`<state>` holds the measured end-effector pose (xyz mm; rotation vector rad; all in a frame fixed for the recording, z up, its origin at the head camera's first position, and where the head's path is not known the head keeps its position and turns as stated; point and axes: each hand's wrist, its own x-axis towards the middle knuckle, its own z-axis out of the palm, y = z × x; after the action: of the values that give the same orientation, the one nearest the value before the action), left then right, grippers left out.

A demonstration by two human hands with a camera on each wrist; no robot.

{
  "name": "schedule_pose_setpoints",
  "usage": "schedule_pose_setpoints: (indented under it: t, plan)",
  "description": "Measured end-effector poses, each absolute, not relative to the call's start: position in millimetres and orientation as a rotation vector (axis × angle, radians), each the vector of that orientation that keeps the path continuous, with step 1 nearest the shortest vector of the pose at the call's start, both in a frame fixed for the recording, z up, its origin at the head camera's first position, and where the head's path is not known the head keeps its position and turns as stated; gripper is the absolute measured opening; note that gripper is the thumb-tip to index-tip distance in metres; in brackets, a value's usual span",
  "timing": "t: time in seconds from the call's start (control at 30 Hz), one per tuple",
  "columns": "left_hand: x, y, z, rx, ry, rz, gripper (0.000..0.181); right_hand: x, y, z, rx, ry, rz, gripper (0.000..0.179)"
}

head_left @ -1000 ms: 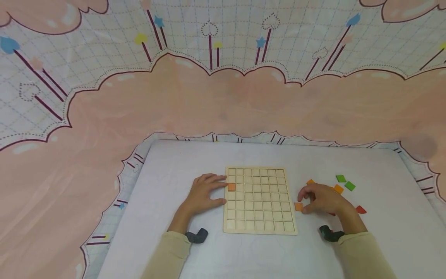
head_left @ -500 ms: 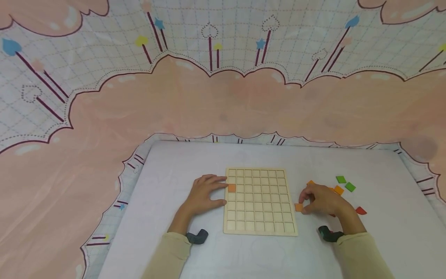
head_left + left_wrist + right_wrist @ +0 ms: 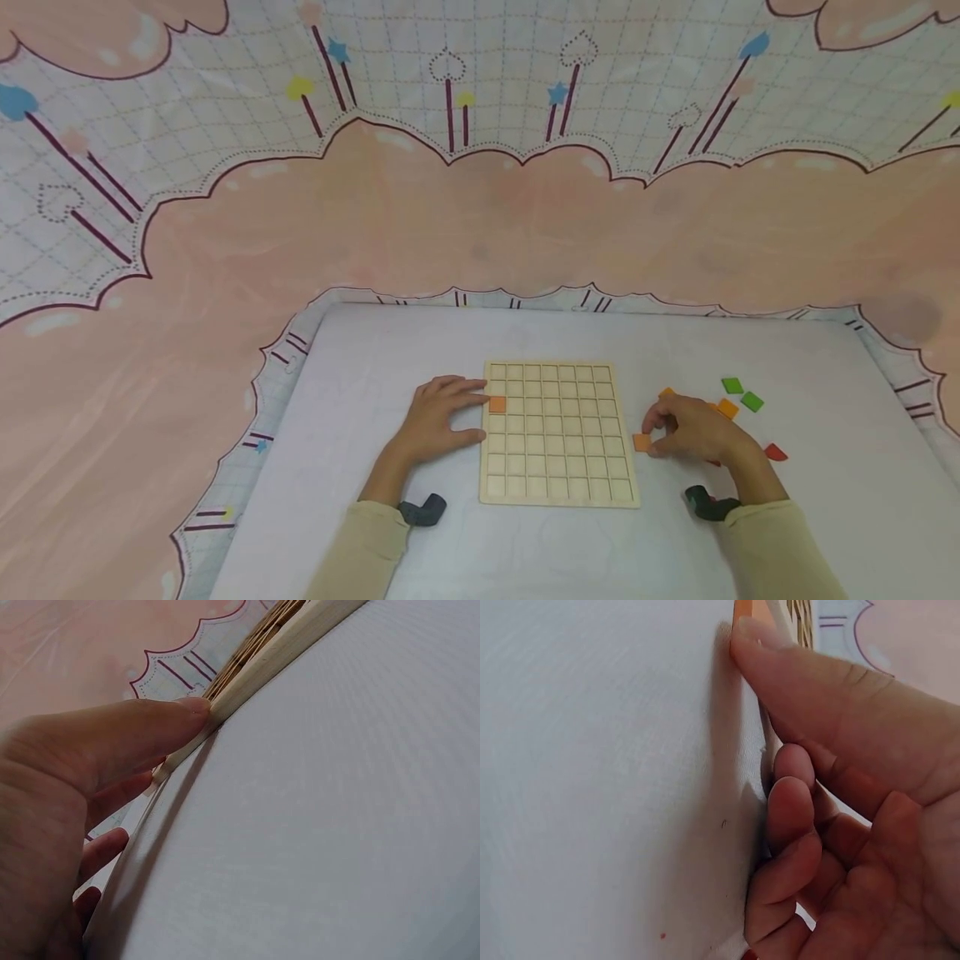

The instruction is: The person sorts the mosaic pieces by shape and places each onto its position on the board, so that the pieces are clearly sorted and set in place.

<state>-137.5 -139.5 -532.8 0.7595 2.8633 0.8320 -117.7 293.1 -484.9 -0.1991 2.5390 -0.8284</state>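
A pale wooden board with a grid of square recesses lies on the white table. One orange square tile sits in a recess at the board's left column. My left hand rests against the board's left edge, fingers extended; in the left wrist view its thumb touches the rim. Just right of the board, my right hand holds another orange square tile at the tabletop between thumb and curled fingers. In the right wrist view the thumb covers most of that tile.
Right of and behind my right hand lie green tiles, orange tiles and a red piece, some partly hidden by the hand. A patterned pink and white cloth hangs behind the table.
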Motion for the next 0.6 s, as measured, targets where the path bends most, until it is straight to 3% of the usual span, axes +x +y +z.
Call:
schedule_pose_setpoints:
  t: [0.6]
  plan:
    - [-137.7,-138.6,-534.5,0.748,2.866,0.817,0.057,-117.9,293.8,-485.3,-0.185,2.587,-0.844,0.026]
